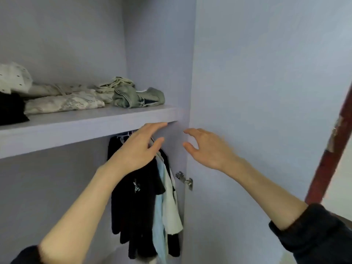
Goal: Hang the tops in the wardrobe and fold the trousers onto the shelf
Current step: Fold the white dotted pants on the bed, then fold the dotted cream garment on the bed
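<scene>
Left hand (138, 148) raised with fingers spread and relaxed, grasping nothing, fingertips just under the front edge of the shelf (91, 128); right hand (206, 147) beside it, likewise loose and empty, thumb and fingers parted, set against the pale wardrobe door (266, 92).

Directly behind and below the left hand, three hung tops: a black top (133, 202) with a small pale print on the chest, just to its right a light blue top (159, 210), then a white top (172, 210) nearest the right hand's wrist; hanger hooks (123, 137) barely visible above the left knuckles, under the shelf edge; rail itself hidden.

Above and to the left of the left hand, on the shelf, folded trousers: an olive-green pair (137, 97) closest to the hands, crumpled rather than flat; a pale patterned pair (64, 102) further left, with another pale garment (51, 89) behind it; a white dotted item (14, 78) and a black bundle (11, 109) furthest left, kind of garment unclear.

Below the right wrist, a metal hinge (184, 180) on the door edge; far right of the right forearm, a reddish-brown post (327, 155); dark sleeves (316, 231) pushed up both forearms.
</scene>
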Demonstrator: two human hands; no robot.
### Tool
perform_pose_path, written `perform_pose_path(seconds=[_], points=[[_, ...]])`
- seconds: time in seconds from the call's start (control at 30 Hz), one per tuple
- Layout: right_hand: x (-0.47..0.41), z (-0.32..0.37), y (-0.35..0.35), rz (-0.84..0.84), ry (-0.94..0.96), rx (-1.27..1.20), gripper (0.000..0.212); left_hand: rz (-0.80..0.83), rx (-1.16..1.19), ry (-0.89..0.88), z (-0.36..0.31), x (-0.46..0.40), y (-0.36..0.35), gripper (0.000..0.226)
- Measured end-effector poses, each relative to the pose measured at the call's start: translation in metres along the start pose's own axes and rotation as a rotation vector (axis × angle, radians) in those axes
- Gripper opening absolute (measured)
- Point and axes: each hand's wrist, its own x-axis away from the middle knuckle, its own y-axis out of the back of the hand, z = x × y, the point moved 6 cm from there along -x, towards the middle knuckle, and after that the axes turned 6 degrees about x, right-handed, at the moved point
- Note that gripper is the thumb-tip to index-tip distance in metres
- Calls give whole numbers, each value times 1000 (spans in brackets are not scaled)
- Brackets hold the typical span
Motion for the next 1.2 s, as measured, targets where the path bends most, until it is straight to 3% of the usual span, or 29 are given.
perform_pose_path(seconds=[0.2,0.3,0.63,1.0,1.2], points=[[215,-110,1,145,-274,-43,45,165,348,-14,-119,64,-146,29],[313,-171,5,221,-466,-81,43,350,462,-43,-187,98,-227,27],[570,-335,80,139,-1090,-112,39,820,695,-210,-404,123,-467,22],[734,-480,117,-35,-1620,-89,39,1370,766,-446,-579,124,-702,21],[801,-553,126,-70,-1814,-65,36,1549,681,-578,-659,136,-802,28]])
